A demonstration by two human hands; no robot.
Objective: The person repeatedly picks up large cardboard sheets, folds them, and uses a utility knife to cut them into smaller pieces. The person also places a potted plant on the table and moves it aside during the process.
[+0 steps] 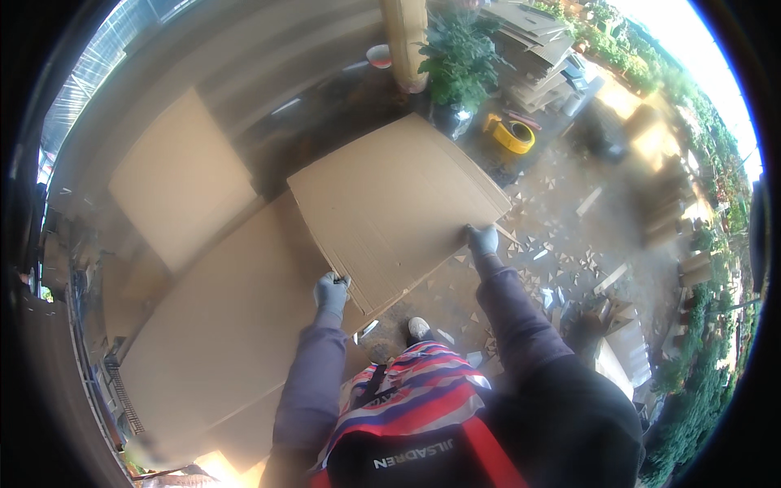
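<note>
A flat brown cardboard sheet (390,195) is held out in front of me, tilted, with crease lines along its left side. My left hand (331,294), in a grey glove, grips its near left edge with the fingers curled round it. At the near right edge, my right hand (482,239), gloved alike, pinches the same sheet; its thumb shows on top and the other fingers are partly hidden. Below and to the left lies a larger cardboard sheet (220,325), partly covered by the held one.
Another cardboard piece (183,179) lies at the far left. Ahead stand a wooden post (404,45), a potted plant (460,61) and a yellow tape roll (512,136). Stacked cardboard (537,53) sits behind them. Small cardboard scraps (561,264) litter the floor at right.
</note>
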